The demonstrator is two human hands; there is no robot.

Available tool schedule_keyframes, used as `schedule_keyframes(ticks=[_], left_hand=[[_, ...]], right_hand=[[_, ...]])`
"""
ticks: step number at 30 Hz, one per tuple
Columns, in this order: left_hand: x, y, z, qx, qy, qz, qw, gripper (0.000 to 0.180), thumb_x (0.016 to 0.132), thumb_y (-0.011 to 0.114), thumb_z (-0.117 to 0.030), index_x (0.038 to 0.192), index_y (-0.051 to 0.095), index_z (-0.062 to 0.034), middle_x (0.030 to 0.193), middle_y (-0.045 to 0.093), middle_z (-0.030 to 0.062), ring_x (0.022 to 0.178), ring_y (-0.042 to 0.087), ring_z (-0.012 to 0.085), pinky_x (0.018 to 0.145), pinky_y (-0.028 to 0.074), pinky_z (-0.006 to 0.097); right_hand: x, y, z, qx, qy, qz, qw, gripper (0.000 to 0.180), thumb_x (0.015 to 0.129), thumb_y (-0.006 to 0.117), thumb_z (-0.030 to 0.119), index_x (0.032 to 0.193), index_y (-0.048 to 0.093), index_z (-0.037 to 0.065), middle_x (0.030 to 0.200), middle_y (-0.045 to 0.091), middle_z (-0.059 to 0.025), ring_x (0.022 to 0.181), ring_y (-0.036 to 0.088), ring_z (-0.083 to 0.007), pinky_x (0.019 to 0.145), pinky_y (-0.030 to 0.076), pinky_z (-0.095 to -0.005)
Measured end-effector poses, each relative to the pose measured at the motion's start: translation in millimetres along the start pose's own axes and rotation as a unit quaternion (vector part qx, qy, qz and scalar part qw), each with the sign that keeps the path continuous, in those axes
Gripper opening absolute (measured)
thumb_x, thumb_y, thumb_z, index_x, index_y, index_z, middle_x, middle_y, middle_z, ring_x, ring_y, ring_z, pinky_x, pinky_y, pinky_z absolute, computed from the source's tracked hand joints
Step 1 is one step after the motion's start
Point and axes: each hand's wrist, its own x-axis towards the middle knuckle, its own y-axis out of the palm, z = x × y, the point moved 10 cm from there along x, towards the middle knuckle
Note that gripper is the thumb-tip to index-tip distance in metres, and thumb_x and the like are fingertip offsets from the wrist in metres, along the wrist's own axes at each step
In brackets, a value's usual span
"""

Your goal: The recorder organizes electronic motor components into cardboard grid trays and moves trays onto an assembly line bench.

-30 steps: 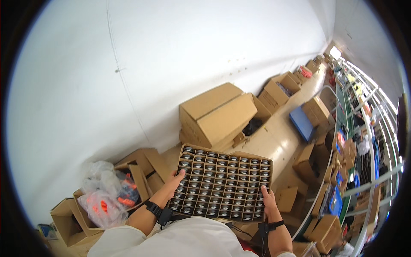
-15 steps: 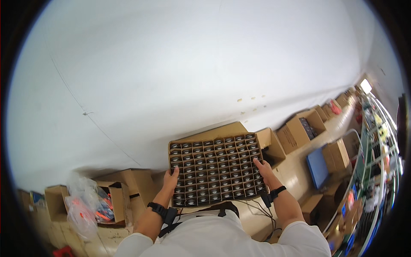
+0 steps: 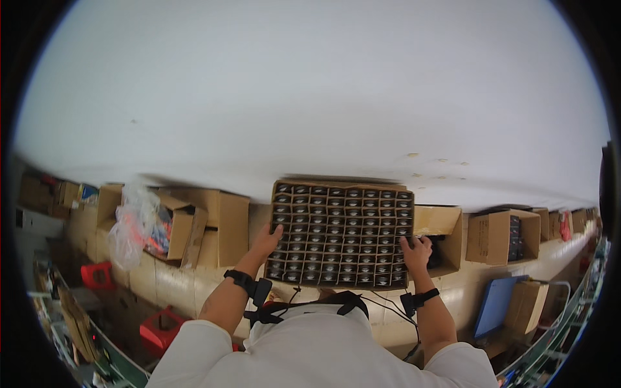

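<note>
A shallow cardboard tray [image 3: 336, 285] with a grid of dividers spans the space in front of my body. Its cells hold many dark round parts [image 3: 334, 220] with shiny faces; their exact kind cannot be made out. My left hand [image 3: 264, 244] grips the tray's left side, thumb over the edge and the other fingers mostly hidden. On the right side, my right hand [image 3: 417, 251] is closed at the edge, thumb on the inner side and bent fingers outside. Whether the tray is resting on something beneath is hidden.
A white wall [image 3: 310, 90] rises ahead. Open cartons line its foot: one with plastic bags [image 3: 134, 223] to the left, another [image 3: 446, 220] right beside the tray, more farther right. Red plastic items [image 3: 162, 328] stand lower left, a blue panel [image 3: 498, 304] lower right.
My view has turned, so the wall and cartons now run level. The tray sits straighter in view, and my right hand's outer fingers now show beside its edge.
</note>
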Motion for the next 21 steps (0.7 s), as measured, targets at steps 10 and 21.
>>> schedule_keyframes(ticks=[10, 21], left_hand=[[-124.7, -10.7, 107.9, -0.054, -0.081, 0.039, 0.994, 0.058, 0.101, 0.036, -0.048, 0.128, 0.055, 0.0003, 0.124, 0.060, 0.0124, 0.114, 0.053, 0.0218, 0.102, 0.038, 0.033], [-317.2, -251.0, 440.5, -0.319, -0.284, -0.166, 0.889, 0.036, 0.095, 0.050, -0.037, 0.121, 0.053, -0.0128, 0.099, 0.065, 0.0062, 0.087, 0.061, 0.0174, 0.068, 0.047, 0.031]], right_hand=[[-78.4, 75.0, -67.1, 0.567, 0.252, 0.259, 0.740, 0.085, 0.095, 0.033, 0.066, 0.154, 0.009, 0.010, 0.160, 0.010, -0.0087, 0.144, 0.020, -0.0267, 0.113, 0.022, -0.0437], [-226.2, 73.1, -57.9, 0.379, 0.495, 0.311, 0.717, 0.050, 0.096, 0.032, 0.052, 0.096, 0.052, 0.007, 0.086, 0.060, -0.0124, 0.072, 0.057, -0.0257, 0.064, 0.048, -0.0375]])
